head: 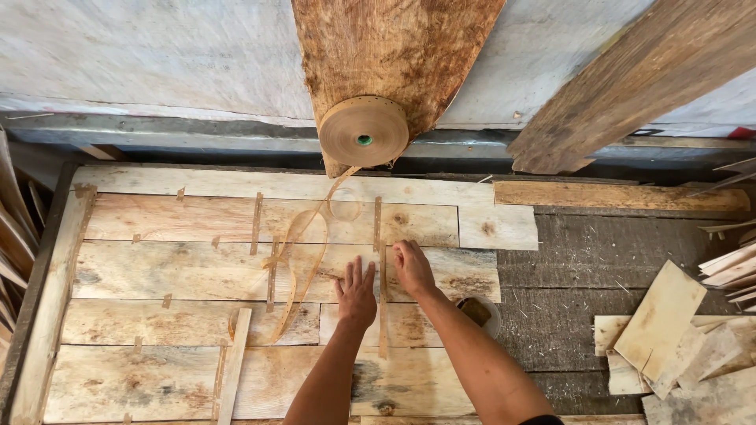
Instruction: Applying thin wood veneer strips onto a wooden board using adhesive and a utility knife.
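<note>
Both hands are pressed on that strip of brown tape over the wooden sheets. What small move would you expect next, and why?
Probably a slide of the right hand down the vertical tape strip to rub it flat. The left hand lies spread on the veneer sheets just beside the strip, steadying them, while the right hand presses near its upper part; the lower stretch over the seam between sheets looks unpressed. Loose tape trails from the roll.

Small round bowl (477,312) just off the tabletop's (551,315) right sheet edge. Loose wood offcuts (669,330) piled at the right edge. Long plank (622,195) along the back right. Two boards (638,79) leaning against the wall (157,55).
</note>
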